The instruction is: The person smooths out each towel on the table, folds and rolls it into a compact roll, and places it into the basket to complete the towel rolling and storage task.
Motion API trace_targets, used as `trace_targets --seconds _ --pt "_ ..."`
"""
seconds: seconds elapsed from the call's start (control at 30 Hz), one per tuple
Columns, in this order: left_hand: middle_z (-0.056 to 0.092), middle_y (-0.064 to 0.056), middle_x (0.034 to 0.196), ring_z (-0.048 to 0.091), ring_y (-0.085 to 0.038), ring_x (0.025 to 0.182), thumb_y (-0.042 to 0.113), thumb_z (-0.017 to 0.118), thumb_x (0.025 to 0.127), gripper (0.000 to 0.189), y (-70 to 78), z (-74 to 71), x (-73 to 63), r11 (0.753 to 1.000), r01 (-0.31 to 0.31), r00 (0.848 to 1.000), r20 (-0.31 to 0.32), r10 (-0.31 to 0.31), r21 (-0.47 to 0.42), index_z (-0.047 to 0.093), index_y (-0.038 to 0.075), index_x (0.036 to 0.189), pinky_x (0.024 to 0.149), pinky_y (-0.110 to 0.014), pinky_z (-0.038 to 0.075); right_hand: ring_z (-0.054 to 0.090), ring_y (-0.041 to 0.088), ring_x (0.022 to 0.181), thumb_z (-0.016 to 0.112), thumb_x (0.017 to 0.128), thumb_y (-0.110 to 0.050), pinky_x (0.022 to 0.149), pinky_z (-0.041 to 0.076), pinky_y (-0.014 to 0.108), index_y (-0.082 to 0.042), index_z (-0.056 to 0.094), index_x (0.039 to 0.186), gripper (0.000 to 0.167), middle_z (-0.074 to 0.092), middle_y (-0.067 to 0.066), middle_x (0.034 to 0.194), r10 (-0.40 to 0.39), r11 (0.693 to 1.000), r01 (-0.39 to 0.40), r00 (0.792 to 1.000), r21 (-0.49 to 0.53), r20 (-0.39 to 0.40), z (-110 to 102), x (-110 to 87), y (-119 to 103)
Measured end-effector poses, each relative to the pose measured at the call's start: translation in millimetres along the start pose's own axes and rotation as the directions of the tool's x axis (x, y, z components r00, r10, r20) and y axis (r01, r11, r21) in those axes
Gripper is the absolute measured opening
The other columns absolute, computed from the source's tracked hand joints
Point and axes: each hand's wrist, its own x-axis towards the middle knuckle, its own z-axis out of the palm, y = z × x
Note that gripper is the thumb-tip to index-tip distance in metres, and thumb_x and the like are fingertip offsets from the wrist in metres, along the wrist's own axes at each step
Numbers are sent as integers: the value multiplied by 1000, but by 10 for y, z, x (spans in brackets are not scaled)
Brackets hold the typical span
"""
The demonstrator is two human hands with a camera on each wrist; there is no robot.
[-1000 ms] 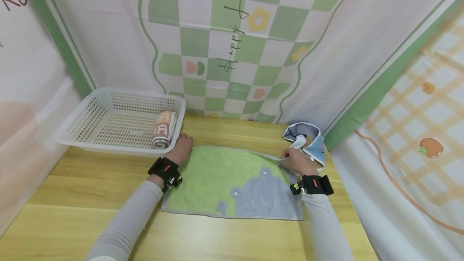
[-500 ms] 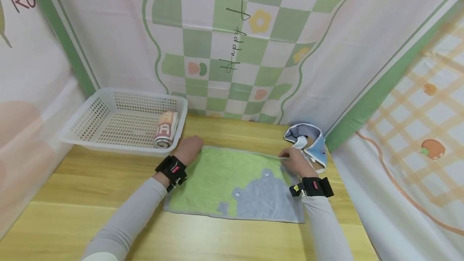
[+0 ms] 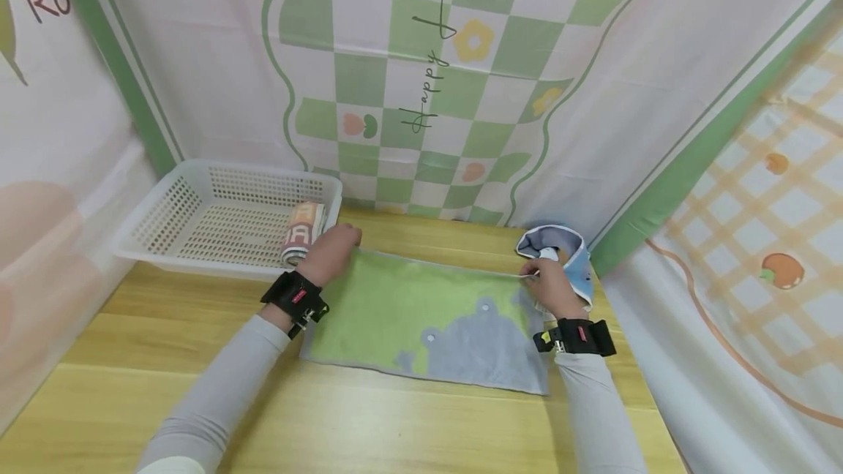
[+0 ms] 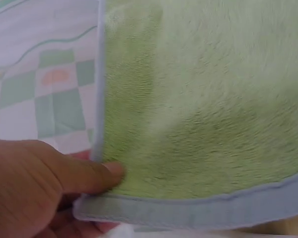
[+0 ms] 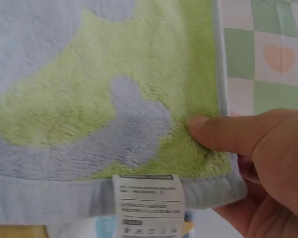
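Note:
A green towel (image 3: 388, 306) with a grey animal figure and grey edging spans the space between both hands. My left hand (image 3: 331, 253) pinches its far left corner; in the left wrist view the thumb presses on the green pile near the grey hem. At the far right corner my right hand (image 3: 552, 287) pinches the towel, thumb on top and fingers behind. A white care label (image 5: 149, 206) hangs from the hem beside that corner in the right wrist view. The far edge is stretched between the hands, while the near edge lies low over the table.
A white plastic basket (image 3: 227, 267) stands at the back left, holding a rolled towel (image 3: 303, 229). Behind my right hand lies a crumpled blue cloth (image 3: 578, 269) with white edging. Patterned curtains (image 3: 454, 93) enclose the wooden table (image 3: 369, 430).
My left hand has taken hold of the far left corner after shifting along the edge. Both hands have moved slightly away from me, lifting the far edge, and the towel has shifted with them.

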Motion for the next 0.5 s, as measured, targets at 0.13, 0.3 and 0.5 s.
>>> trace_targets --seconds 0.13,0.3,0.5 --pt "70 -17 105 66 -33 100 -14 60 90 21 -53 -52 -10 993 -18 997 -80 9 -115 70 -2 104 88 -42 56 66 40 90 63 90 11 78 54 53 4 72 95 12 70 23 95 -2 1000 -1 995 -27 -101 -58 -22 -47" --pt "69 -10 100 65 -26 94 -7 67 90 13 -79 -55 -134 975 -114 977 -199 76 -189 70 1 100 82 -36 57 67 40 89 64 88 13 78 54 53 3 72 92 13 70 21 92 -13 999 4 979 -48 -203 -95 -149 -169" --pt "65 -2 96 63 -16 87 -6 76 82 18 -32 73 -502 959 -188 969 -197 146 -213 69 6 93 76 -28 57 67 33 81 65 77 18 74 54 51 1 72 85 20 71 16 84 -23 998 13 984 -56 -179 34 -532 -298"
